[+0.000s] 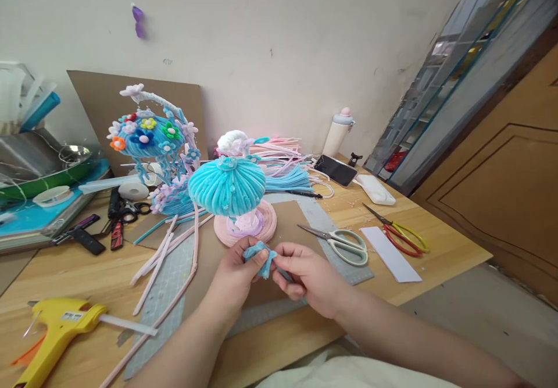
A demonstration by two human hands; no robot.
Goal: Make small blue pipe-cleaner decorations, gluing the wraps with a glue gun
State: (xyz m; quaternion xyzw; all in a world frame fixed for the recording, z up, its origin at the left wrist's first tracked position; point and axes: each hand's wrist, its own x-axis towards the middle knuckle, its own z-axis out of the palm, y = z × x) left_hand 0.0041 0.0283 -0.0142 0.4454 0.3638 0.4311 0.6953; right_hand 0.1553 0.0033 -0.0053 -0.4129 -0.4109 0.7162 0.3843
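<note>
My left hand (238, 269) pinches a folded blue pipe cleaner (260, 254) between thumb and fingers. On its other side, my right hand (303, 269) grips the same pipe cleaner, whose tail runs down through the curled fingers. Both hands are just above a brown board (288, 225). Behind them stands a turquoise pleated dome (229, 187) made of pipe cleaners. Beneath the dome is a round pink coiled base (265, 219) with a white and lilac middle. Grey-white handled scissors (344, 245) lie to the right of my right hand.
A yellow glue gun (65, 324) lies at front left. Loose pink pipe cleaners (157, 260) cross the cutting mat (168, 295). At back left stands a flower-covered blue lamp shape (150, 135). Red-yellow scissors (401, 234), a white strip (390, 254), a phone (335, 170) and a bottle (337, 135) sit rightward.
</note>
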